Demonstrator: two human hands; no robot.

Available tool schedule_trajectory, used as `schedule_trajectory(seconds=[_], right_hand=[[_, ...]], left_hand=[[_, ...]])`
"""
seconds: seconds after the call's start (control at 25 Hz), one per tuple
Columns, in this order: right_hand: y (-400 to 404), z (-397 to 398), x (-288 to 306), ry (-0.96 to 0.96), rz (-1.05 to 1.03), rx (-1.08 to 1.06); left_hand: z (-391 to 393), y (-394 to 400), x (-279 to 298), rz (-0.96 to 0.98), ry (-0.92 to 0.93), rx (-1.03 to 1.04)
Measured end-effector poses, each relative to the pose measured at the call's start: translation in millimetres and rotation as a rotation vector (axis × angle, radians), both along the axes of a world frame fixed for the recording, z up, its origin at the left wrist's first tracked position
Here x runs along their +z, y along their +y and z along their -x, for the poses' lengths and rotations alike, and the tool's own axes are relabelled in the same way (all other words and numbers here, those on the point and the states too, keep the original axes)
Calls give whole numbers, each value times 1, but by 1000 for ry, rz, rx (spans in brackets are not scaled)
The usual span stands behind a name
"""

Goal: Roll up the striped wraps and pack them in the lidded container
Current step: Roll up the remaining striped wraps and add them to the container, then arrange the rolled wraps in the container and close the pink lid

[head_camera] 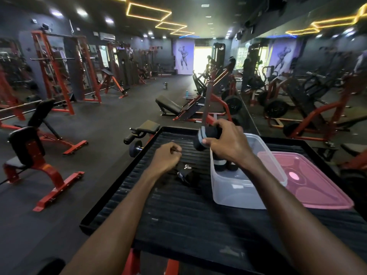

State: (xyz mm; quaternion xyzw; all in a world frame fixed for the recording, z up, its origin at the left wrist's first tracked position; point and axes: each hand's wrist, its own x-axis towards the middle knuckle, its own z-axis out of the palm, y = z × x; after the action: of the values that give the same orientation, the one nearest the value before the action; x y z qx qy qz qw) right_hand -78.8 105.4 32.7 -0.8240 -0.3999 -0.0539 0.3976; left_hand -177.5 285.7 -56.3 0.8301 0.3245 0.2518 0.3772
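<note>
My right hand point(228, 141) grips a rolled black wrap with grey stripes point(206, 136), held above the far left corner of the clear plastic container point(238, 193). A rolled striped wrap point(221, 162) lies inside the container at its far end, partly hidden by my right wrist. My left hand point(166, 157) hovers over the black ribbed platform point(178, 215) with its fingers curled and holding nothing. Just below that hand an unrolled black wrap with a white logo point(184, 172) lies on the platform. The pink lid point(309, 181) rests to the right of the container.
The platform has a raised rim and stands on red legs. A dumbbell point(136, 147) and a padded roller bar point(139, 132) sit off its far left corner. Red benches and racks fill the gym floor on the left; a mirror wall runs along the right.
</note>
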Motion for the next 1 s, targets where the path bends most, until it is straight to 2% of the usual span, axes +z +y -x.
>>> schedule_trajectory(seconds=[0.12, 0.16, 0.28, 0.48, 0.64, 0.72, 0.84, 1.0], right_hand=[[-23, -25, 0, -19, 156, -48], [-29, -30, -1, -15, 202, -43], [-34, -43, -11, -33, 357, -35], [-23, -50, -34, -10, 521, 38], [-19, -47, -43, -15, 529, 49], [-19, -45, -45, -19, 536, 46], [-19, -44, -50, -17, 529, 49], [-17, -43, -53, -78, 506, 70]], left_hand=[[-11, -10, 2, -93, 378, -91], [-14, -14, 2, -94, 455, -119], [-15, -19, -5, -51, 522, -78], [-14, -34, -8, 187, 383, 85], [-14, -45, -7, 397, 190, 151], [-14, -52, -9, 379, 134, 167], [-13, -52, -13, 182, 151, 227], [-8, -57, 0, 70, 62, 347]])
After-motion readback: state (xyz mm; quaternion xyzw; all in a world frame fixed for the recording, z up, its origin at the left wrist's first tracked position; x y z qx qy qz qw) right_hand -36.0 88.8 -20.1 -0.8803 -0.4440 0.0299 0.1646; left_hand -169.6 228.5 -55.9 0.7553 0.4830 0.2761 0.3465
